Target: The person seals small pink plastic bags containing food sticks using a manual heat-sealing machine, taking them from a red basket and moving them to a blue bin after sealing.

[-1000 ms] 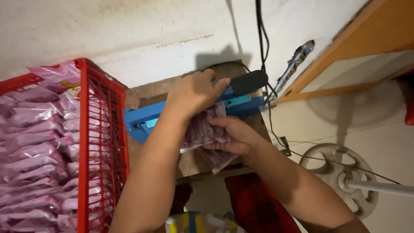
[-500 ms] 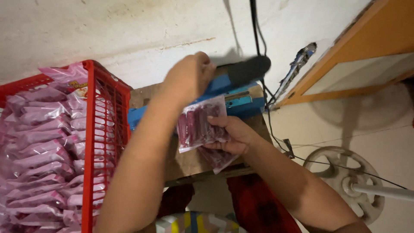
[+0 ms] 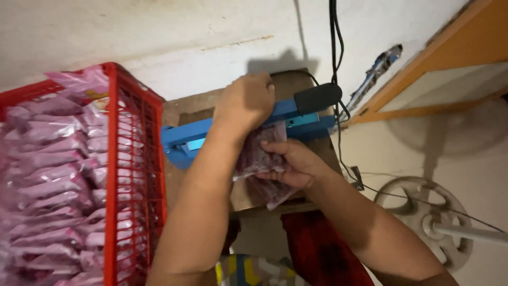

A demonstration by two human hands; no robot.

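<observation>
Left hand [image 3: 247,103] is pressing down on the blue sealer arm [image 3: 233,127] while the right hand [image 3: 293,165] is gripping the clear pouch of reddish sticks [image 3: 259,153], its mouth under the bar. I'd be holding the edge flat and straight, on the little wooden table [image 3: 185,106].

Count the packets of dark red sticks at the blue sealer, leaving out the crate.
2. One packet is held by the right hand with its top in the blue heat sealer; a second packet lies beneath that hand. More may be hidden.
</observation>
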